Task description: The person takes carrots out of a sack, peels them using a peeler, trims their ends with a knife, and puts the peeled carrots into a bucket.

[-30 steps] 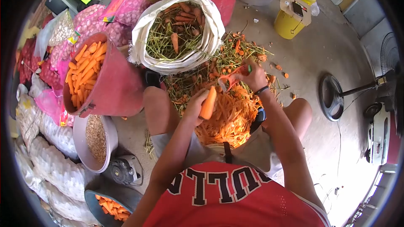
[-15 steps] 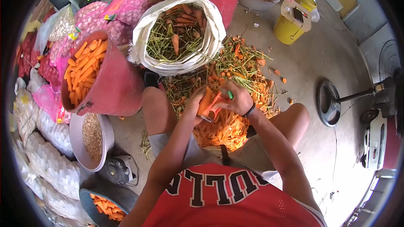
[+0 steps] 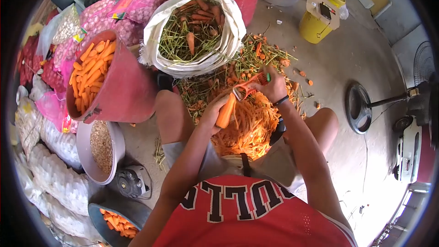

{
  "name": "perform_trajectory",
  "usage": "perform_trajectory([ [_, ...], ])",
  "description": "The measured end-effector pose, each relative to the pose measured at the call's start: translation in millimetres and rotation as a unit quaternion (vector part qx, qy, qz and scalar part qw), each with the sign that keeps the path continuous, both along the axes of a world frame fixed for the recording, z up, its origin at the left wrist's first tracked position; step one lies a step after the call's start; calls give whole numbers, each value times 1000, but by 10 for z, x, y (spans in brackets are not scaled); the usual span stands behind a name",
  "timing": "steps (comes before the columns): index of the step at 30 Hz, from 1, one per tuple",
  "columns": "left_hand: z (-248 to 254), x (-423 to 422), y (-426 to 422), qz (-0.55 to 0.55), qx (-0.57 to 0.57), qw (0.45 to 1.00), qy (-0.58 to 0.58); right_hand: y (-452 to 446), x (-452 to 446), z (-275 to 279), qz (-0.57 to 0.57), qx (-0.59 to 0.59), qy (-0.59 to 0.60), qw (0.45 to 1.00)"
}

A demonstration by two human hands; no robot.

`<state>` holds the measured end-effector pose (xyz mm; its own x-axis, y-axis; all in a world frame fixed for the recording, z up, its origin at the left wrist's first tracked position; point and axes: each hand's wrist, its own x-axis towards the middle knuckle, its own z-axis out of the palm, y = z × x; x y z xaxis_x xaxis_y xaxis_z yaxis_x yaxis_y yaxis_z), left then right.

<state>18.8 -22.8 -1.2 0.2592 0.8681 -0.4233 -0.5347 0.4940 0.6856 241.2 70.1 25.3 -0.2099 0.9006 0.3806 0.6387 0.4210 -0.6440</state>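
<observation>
A carrot [image 3: 226, 112], bright orange along its side, is gripped in my left hand [image 3: 213, 113] above the pile. My right hand [image 3: 275, 85] is closed around an orange peeler [image 3: 248, 88] with a green part showing by the fingers. The peeler's blade end lies at the carrot's upper tip; whether it touches I cannot tell. Beneath both hands spreads a heap of orange carrot peelings [image 3: 251, 128], mixed farther out with green stalks and cut ends. A white sack [image 3: 151, 27] beyond my hands holds unpeeled carrots [image 3: 190, 43] and stalks.
On the left a tilted red tub [image 3: 130, 87] holds peeled carrots [image 3: 93, 73]. Near it are a pale basin [image 3: 118, 146], a dark bucket [image 3: 130, 210] of carrot pieces and pink mesh bags [image 3: 96, 13]. A yellow bucket [image 3: 313, 27] and a fan base [image 3: 357, 107] stand right.
My right hand has moved up and right with the peeler, from along the carrot's side to its far tip. The carrot now shows more fully in my left hand.
</observation>
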Motion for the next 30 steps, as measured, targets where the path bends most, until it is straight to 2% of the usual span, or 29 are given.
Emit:
perform_trajectory([
  [1,98,44,-10,26,-40,999,9,-32,-3,10,3,-42,30,999],
  [2,56,42,23,30,-31,999,-17,-79,-37,20,9,-81,60,995],
  [4,-97,10,79,47,-15,996,-69,-355,-202,158,153,-12,40,987],
  [5,146,109,90,61,-2,996,-58,-431,-289,165,183,77,21,980],
  [8,-107,-26,38,-4,-11,999,-42,-177,-120,-24,121,16,6,993],
  [9,109,-4,12,-22,3,1000,-4,-74,-75,-39,58,-64,46,995],
  [10,110,-6,13,-19,10,999,-24,-18,-23,-32,12,12,12,1000],
  [12,97,-12,49,-10,31,997,-68,-83,-77,-129,15,-99,84,991],
  [14,13,28,78,29,8,997,-70,-340,-243,54,166,0,66,984],
  [15,69,74,77,42,-1,997,-63,-418,-328,93,183,111,22,977],
  [16,92,78,66,54,-12,997,-52,-375,-306,78,158,75,21,984],
  [17,45,16,52,2,24,999,-48,-292,-234,47,130,35,21,991],
  [18,16,-2,8,4,7,1000,-21,-196,-146,8,101,-5,21,995],
  [20,1,3,6,4,-17,999,28,45,24,-119,-17,-7,1,1000],
  [22,10,-3,53,0,-15,1000,-23,-54,-34,-68,17,-68,81,994],
  [24,7,-3,76,7,-12,997,-80,-328,-213,67,164,-10,68,984],
  [25,149,94,85,53,-35,995,-71,-429,-293,128,187,48,27,981],
  [28,-73,-9,35,-3,-5,999,-32,-248,-160,67,121,-6,-25,992],
  [30,-82,3,25,5,2,1000,19,-64,-43,-61,46,-30,1,998],
])
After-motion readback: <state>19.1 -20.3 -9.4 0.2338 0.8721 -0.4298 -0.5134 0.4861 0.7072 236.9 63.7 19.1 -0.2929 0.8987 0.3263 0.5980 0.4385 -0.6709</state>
